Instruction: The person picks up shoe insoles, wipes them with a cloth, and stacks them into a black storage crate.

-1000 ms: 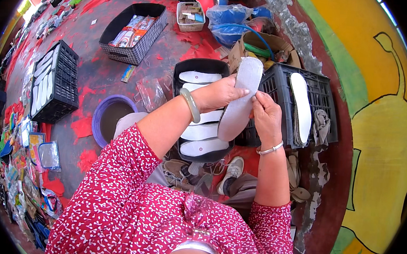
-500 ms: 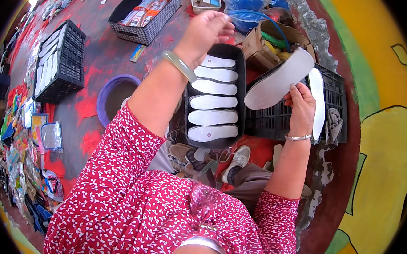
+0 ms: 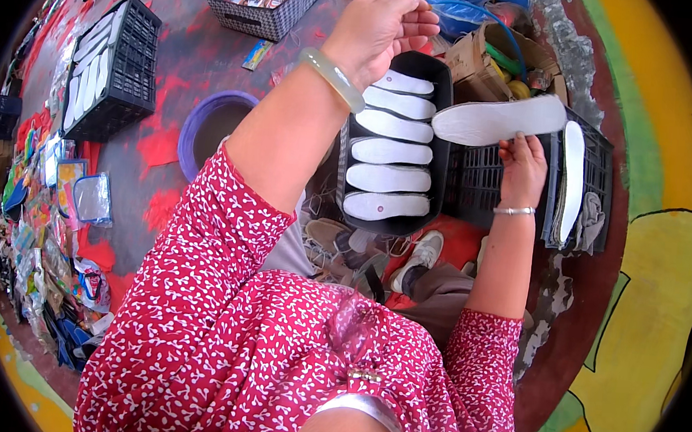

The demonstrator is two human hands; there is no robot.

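Hands apart, right hand [image 3: 523, 168] gripping insole [image 3: 499, 119]

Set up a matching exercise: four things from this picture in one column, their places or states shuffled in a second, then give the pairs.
1. white insole
2. purple tub
3. left hand
4. row of white insoles

A. lying in the black tray
B. held in the right hand
C. raised, holding nothing
D. standing on the red-stained floor

Pairs: 1-B, 2-D, 3-C, 4-A
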